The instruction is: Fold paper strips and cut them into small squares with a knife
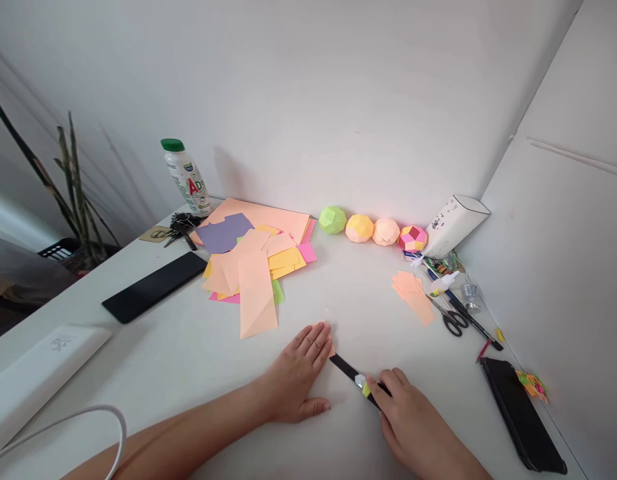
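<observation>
A looped white cable (123,430) is nearest; beyond, a green-capped white plastic bottle (188,180) hides its contents. The left hand (297,373), fingers together, thumb apart, covers a small peach paper (331,347); the right hand's (405,417) fingers clamp a black-and-yellow cutter (359,381) at its edge.

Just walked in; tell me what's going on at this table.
A person is working with paper. The left hand presses flat on a small peach piece of paper, mostly covering it, while the right hand grips a cutter knife, its dark blade reaching the paper's edge. Beyond the hands lies a loose pile of coloured paper, and four faceted balls line the wall. Scissors lie to the right.
</observation>
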### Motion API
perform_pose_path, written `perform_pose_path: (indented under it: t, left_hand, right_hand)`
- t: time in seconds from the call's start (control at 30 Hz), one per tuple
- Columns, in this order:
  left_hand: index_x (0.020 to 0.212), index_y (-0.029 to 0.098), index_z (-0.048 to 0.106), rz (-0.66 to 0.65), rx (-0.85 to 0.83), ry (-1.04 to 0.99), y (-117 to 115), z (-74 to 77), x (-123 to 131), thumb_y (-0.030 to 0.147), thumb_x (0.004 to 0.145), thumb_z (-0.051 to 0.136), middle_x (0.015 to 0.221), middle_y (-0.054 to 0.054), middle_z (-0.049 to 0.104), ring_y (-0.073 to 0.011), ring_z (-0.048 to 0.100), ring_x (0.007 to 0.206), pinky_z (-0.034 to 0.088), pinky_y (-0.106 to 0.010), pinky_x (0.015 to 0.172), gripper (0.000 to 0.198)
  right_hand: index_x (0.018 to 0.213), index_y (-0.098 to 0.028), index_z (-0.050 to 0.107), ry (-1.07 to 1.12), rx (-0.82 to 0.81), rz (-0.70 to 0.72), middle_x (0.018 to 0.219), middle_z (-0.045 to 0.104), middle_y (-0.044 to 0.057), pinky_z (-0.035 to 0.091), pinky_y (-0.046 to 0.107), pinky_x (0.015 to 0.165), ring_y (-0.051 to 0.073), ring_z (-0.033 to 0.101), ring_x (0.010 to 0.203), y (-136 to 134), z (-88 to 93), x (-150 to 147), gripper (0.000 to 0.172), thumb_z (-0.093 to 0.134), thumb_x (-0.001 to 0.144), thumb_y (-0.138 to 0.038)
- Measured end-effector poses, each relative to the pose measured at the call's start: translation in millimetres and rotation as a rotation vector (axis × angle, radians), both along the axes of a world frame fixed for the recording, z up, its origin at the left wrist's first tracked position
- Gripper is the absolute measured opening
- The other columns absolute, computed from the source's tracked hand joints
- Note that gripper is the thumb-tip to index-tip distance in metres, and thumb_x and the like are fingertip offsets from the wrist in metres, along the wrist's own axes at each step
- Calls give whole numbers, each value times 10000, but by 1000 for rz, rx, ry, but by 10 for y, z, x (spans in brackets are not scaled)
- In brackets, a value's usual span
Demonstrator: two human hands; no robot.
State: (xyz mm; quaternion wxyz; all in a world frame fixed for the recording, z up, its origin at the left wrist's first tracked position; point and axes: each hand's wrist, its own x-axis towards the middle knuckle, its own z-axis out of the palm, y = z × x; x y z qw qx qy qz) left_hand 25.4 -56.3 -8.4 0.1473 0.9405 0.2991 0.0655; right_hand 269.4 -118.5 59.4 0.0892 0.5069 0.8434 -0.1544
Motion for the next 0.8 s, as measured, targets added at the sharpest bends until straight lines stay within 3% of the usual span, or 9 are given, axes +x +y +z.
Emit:
perform_pose_path:
  t: [0.43, 0.8]
  left_hand:
    - [1489, 91, 73, -9, -3, -23, 13, 44, -11, 675, 860, 343, 1534, -204, 61, -403, 56, 1403, 135, -568, 1110, 899]
    - [1490, 93, 19, -10, -18, -29, 14, 41, -16, 710, 827, 371, 1537, -200, 35, -405, 43, 1403, 114, -558, 1116, 972]
  right_hand:
    - [1302, -146, 506, 44, 10, -15, 1040, 552, 130, 500, 380, 749, 258, 506, 931, 43, 38, -21, 586, 437, 737, -10]
    - [1311, -131, 490, 34, 82, 14, 996, 554, 124, 503, 364, 776, 246, 506, 927, 131, -21, -97, 564, 425, 764, -11]
